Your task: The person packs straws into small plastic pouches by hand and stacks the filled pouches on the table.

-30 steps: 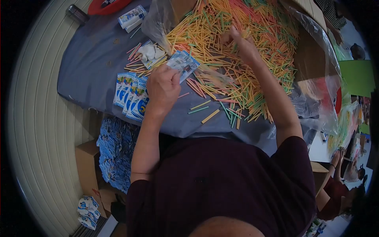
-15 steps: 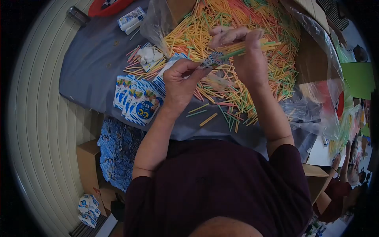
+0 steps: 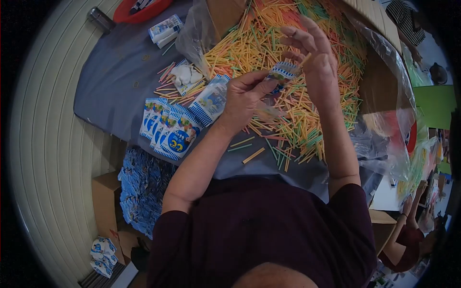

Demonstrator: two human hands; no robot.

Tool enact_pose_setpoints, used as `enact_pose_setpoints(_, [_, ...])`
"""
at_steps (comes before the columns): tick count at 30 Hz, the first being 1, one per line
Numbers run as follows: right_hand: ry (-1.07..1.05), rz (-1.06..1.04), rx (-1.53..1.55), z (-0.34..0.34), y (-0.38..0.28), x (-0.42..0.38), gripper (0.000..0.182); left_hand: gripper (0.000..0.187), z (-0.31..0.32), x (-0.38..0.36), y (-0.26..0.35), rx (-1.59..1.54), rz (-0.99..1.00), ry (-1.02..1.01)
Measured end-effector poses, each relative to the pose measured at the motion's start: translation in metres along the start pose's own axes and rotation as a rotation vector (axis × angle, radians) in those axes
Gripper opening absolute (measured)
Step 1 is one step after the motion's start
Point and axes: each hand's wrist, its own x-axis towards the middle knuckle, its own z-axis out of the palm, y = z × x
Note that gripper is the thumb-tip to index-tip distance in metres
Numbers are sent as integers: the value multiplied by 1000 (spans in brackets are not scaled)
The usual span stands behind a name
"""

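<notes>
My left hand (image 3: 245, 98) pinches a small blue-and-white printed packet (image 3: 282, 74) between thumb and fingers. Just to its right, my right hand (image 3: 314, 53) has its fingers spread, with a thin yellow-orange stick by the thumb at the packet's top end. Beneath and behind both hands lies a big heap of coloured sticks (image 3: 269, 29) in yellow, orange, green and pink. Flat packets (image 3: 211, 98) lie left of my left hand, and a fanned row of printed packets (image 3: 177, 137) rests nearer my body.
A crumpled white item (image 3: 186, 75) lies on the grey cloth (image 3: 108, 86). At the back left are a red basin (image 3: 141, 17), a metal bottle (image 3: 100, 19) and white packs (image 3: 165, 30). Blue packets (image 3: 141, 187) fill a space below. A co-worker (image 3: 406, 245) is at right.
The bundle of sticks between my hands has gone into the packet or out of sight. My left hand has moved right with the packet; my right hand's fingers have spread upward.
</notes>
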Motion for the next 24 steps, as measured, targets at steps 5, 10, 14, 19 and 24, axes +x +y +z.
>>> enact_pose_setpoints(5, [-241,216,-177,7,1,-28,41,30,11,-11,4,288,223,-185])
enact_pose_setpoints(10, [-298,46,-229,31,16,-39,55,35,0,-38,-6,529,431,-100])
enact_pose_setpoints(14, [-346,71,-220,41,13,-43,58,28,-10,-60,9,538,302,11])
enact_pose_setpoints(19, [-662,129,-350,60,12,-62,63,18,-24,-99,27,884,450,87])
enact_pose_setpoints(24, [-532,55,-604,47,-7,-57,62,21,-63,-155,58,1434,383,255])
